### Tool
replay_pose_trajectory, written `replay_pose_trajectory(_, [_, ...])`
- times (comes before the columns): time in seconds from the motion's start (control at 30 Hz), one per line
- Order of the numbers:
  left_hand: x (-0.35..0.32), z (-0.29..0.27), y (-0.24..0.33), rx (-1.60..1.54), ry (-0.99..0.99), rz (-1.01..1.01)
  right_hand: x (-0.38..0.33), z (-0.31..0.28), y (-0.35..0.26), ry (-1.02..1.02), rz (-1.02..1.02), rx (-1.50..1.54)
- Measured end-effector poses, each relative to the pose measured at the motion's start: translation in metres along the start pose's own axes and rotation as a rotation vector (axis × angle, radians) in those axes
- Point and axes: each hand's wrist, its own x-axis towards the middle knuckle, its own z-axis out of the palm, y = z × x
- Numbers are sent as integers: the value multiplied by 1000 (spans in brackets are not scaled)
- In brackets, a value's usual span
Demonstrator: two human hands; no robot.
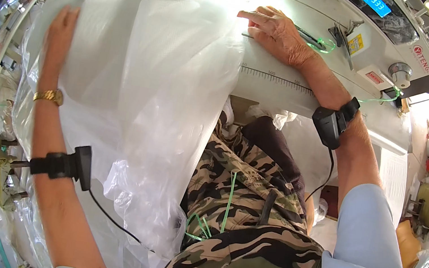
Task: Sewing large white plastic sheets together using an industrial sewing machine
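Your left hand [60,29] lies flat and open on the white woven plastic sheet [146,64]; its grip closes on nothing, the palm only presses the sheet down. Your right hand [276,30] also rests open, fingers spread flat on the sheet's edge where it meets the sewing machine [357,38] bed. The sheet spreads between your two hands, drapes over the bench [275,84] edge below your right hand and falls in loose folds over your lap. It looks light, thin and limp, probably slick, so it will likely slide and bunch rather than hold a shape. Flat palm pressure suits it better than a pinch; if you must pinch, take it at the edge just beside your right fingertips. Green thread [322,43] runs just right of that hand.
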Motion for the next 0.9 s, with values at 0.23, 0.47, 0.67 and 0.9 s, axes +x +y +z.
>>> replay_pose_trajectory(0.23, [-33, 25, 76, 111, -25, -14, -8, -11, -2, -25, 61, -108])
replay_pose_trajectory(0.47, [-36, 19, 96, 81, -188, -199, -7, -8, 0, 3, 15, -128])
replay_pose_trajectory(0.67, [-37, 18, 100, 100, -191, -174, -1, -3, -10, 38, 48, -86])
replay_pose_trajectory(0.9, [-36, 17, 82, 98, -203, -237, 2, 6, -10, 80, 71, -52])
